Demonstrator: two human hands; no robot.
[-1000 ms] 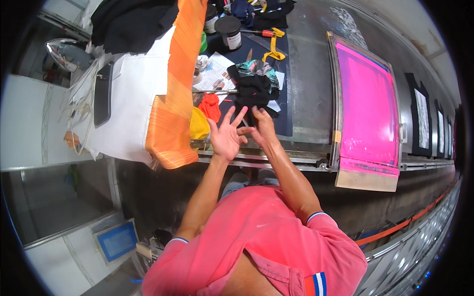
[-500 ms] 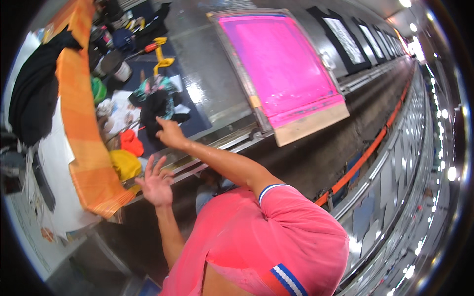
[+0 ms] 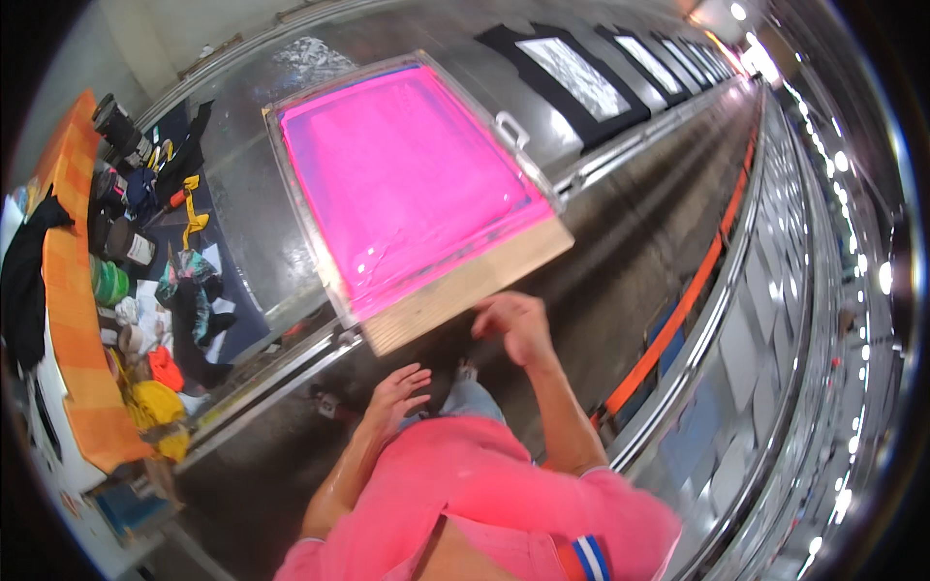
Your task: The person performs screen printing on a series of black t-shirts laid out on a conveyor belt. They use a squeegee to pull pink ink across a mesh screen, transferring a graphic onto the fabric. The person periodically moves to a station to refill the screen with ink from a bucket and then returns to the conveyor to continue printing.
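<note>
A screen-printing frame (image 3: 417, 174) with bright pink ink over its mesh lies on the long metal table, slightly tilted in view. A bare wooden strip (image 3: 475, 281) runs along its near edge. Just short of that strip's right half is my right hand (image 3: 520, 329), fingers loosely bent and apart, nothing seen in them. My left hand (image 3: 395, 397) hovers below the strip's left end, its fingers spread and holding nothing. Neither hand clearly touches the frame.
Black shirts with white printed panels (image 3: 576, 77) line the table to the right. At the left lie dark rags (image 3: 189, 320), ink tubs (image 3: 131, 242), a yellow cloth (image 3: 155, 402) and an orange-covered ledge (image 3: 73, 320). An orange rail (image 3: 668, 329) runs along the aisle's right.
My right hand has left the dark rags and moved right to the frame's wooden strip. My left hand has also shifted right. The view has turned, bringing the frame nearer the middle.
</note>
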